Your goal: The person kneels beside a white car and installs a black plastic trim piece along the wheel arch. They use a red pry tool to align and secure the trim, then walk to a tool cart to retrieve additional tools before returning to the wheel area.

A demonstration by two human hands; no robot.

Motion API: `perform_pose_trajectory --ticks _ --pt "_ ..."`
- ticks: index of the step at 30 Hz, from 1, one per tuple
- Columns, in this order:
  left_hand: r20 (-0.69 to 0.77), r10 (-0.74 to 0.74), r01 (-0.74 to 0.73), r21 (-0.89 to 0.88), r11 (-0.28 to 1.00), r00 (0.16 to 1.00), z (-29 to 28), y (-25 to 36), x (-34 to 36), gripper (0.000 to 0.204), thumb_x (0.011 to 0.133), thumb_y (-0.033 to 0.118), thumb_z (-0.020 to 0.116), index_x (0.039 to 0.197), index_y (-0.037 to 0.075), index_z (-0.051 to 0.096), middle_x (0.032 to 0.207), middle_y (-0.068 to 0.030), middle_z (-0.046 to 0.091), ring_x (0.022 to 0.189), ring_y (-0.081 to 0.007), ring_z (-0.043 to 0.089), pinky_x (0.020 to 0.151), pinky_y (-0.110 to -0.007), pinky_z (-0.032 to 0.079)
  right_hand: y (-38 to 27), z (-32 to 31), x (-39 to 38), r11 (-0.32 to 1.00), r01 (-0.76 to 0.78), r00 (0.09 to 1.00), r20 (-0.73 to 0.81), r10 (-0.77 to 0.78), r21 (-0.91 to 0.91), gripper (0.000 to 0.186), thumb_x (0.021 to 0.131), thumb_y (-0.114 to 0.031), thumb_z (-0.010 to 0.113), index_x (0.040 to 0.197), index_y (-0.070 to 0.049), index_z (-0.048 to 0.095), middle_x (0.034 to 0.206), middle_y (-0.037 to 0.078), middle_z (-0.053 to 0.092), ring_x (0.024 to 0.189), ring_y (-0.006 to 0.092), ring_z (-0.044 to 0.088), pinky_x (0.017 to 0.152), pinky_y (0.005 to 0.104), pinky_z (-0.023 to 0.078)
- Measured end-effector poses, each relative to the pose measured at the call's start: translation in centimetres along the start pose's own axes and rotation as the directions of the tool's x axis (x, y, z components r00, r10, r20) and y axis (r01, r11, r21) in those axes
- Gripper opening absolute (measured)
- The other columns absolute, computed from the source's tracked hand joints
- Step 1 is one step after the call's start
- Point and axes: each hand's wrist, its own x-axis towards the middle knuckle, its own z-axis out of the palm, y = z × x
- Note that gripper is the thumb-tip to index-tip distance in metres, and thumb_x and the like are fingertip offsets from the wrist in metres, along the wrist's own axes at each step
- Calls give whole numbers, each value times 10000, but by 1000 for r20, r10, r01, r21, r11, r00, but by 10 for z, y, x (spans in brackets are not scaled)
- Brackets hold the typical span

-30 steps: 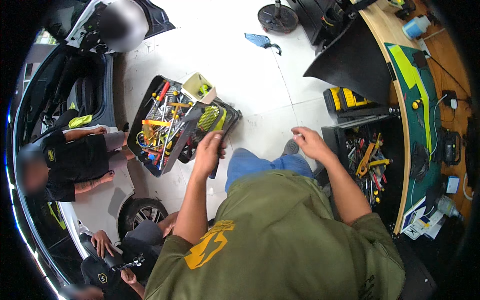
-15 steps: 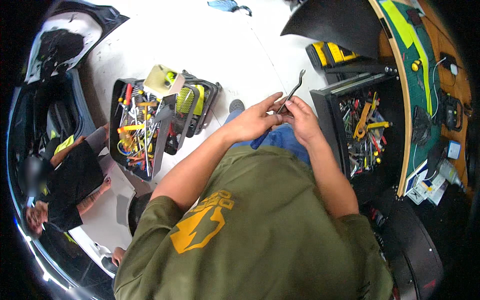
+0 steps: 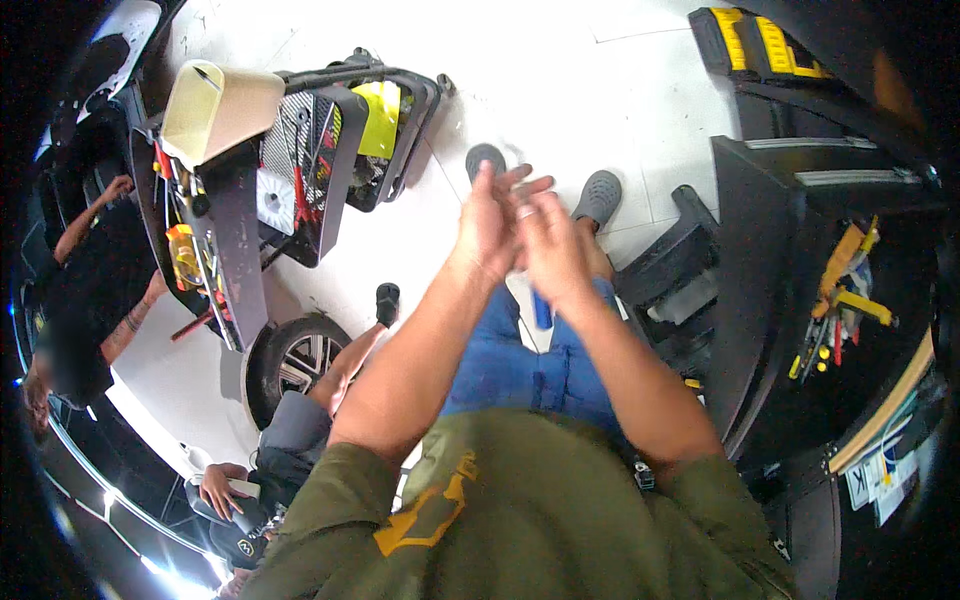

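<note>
In front of my thighs, my two hands meet and overlap, both a little blurred. My left hand (image 3: 487, 228) has its thumb up and its fingers stretched apart. Partly over it lies my right hand (image 3: 556, 255), its fingers bent around a forked pry tool. Below the right hand, the blue handle of the forked pry tool (image 3: 541, 311) sticks out. The tool's shaft and tip are hidden by the hands.
A tool cart (image 3: 235, 260) carrying a beige bin (image 3: 225, 110) stands left, beside a wheel (image 3: 300, 365). Two people are at the left by a car. At right, an open drawer holds hand tools (image 3: 840, 300); a black-and-yellow case (image 3: 765, 45) stands beyond.
My view has turned, so the cart and drawer look shifted. The pry tool's forked tip, visible before, is now hidden. My left fingers have spread, and the hands have moved closer together.
</note>
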Motion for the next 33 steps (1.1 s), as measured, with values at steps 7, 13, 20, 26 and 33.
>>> perform_pose_trajectory --ticks 7,13,20,26,33 --pt "-8 146 -113 589 800 989 -68 -39 9 473 953 385 446 1179 -19 545 1000 -111 632 925 -199 591 841 -308 446 94 -30 16 898 -360 933 74 353 254 214 919 -120 469 1088 11 481 723 62 538 540 120 520 467 260 452" --pt "179 741 -256 967 -10 647 -220 97 24 298 899 225 546 1072 -8 613 953 -163 660 874 -238 630 802 -336 474 130 -19 -4 855 -477 878 72 473 203 295 895 -113 473 1164 4 449 819 83 550 576 121 527 474 265 466" --pt "221 925 390 857 -336 310 -367 223 46 342 916 260 514 1152 15 551 1061 -133 615 969 -264 600 788 -363 483 169 -19 -30 842 -462 866 -66 496 277 404 879 -90 489 1269 -13 413 823 85 547 600 144 549 469 262 475" --pt "-80 804 272 957 -105 589 -400 234 73 366 857 238 520 1119 -17 543 1046 -242 613 1005 -382 582 868 -454 446 169 28 -41 771 -497 831 -38 555 397 428 838 -34 480 1260 -3 419 805 93 542 584 155 563 461 273 486" --pt "335 832 250 845 -473 442 -405 228 49 249 920 169 470 1084 -14 510 848 -170 634 749 -350 620 690 -438 490 163 91 -37 829 -520 853 180 490 205 439 871 -47 463 1300 -5 382 805 98 541 612 169 574 457 277 481"
